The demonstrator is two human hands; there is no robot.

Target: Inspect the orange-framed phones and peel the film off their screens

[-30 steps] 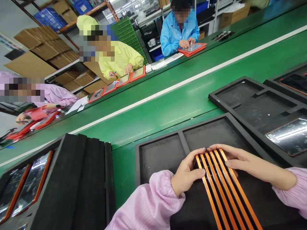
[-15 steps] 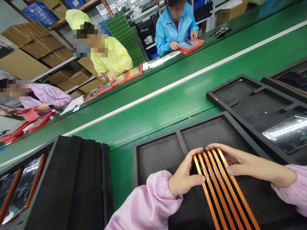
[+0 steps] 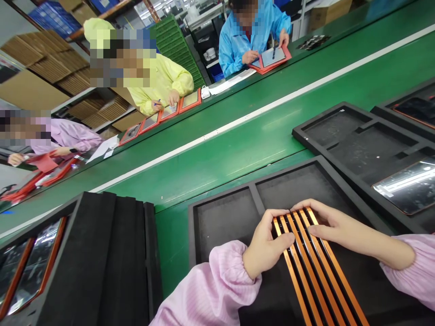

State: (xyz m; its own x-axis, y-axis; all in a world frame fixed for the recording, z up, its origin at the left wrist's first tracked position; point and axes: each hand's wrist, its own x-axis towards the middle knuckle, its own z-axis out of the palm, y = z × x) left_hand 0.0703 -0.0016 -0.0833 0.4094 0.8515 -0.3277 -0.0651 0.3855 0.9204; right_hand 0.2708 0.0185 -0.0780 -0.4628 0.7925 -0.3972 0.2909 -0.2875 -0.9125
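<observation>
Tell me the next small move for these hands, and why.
Probably press both hands lightly inward to steady the row: the left hand and right hand flank the far end of the orange-edged panels, which lie side by side with dark strips between their edges, so even pressure might hold them together.

Glossy metallic frames (image 3: 310, 271), matt foam tray (image 3: 226, 222)

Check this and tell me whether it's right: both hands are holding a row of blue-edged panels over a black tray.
The colour is wrong: the head view shows orange-edged panels, not blue. The left hand and right hand do hold the row over a black tray.
</observation>
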